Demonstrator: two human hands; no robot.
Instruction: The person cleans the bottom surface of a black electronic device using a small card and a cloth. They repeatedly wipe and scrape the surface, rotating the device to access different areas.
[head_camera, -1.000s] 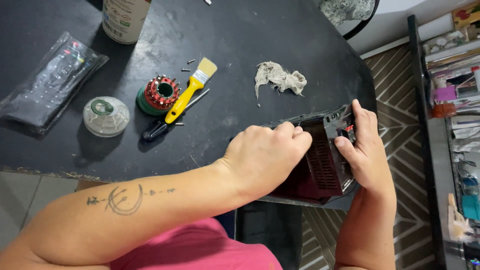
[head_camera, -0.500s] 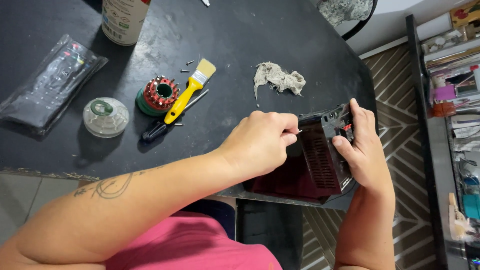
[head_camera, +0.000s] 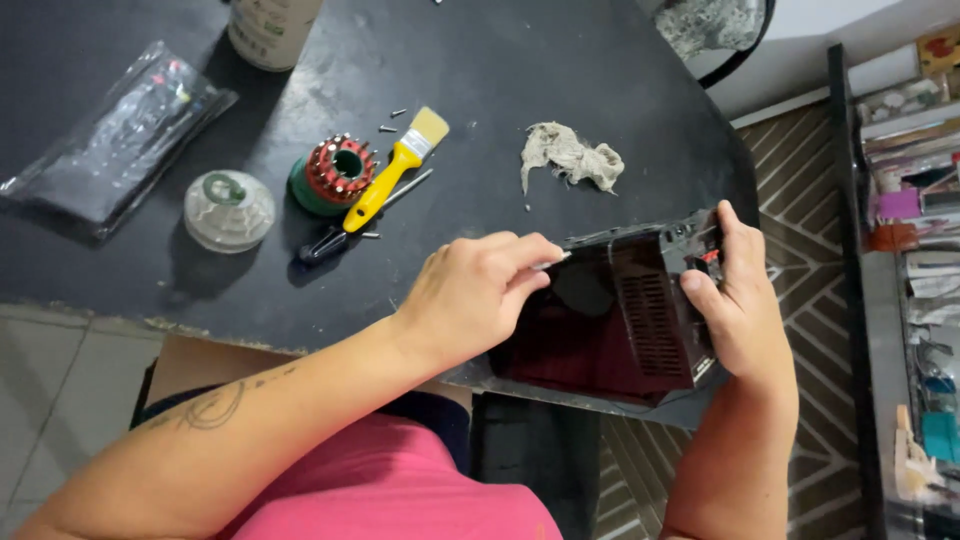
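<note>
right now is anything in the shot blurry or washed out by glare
Head view: mostly sharp; the left hand and right hand show crisp edges. The dark casing has a soft reddish sheen, not blown out. The yellow brush casts a short shadow; the right-edge shelves look softer.

Dark vented plastic casing (head_camera: 620, 320) at near right table (head_camera: 560, 60) edge, between left hand (head_camera: 475, 295) and right hand (head_camera: 740, 310). Crumpled grey rag (head_camera: 570, 157) beyond it. Yellow-handled paintbrush (head_camera: 395, 170) farther left, beside red-and-green wound coil (head_camera: 330, 172).

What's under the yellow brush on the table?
The yellow brush lies across a thin black-handled tool, its handle end beside the red-and-green ring. Where the two cross, the tool's shaft is hidden.
</note>
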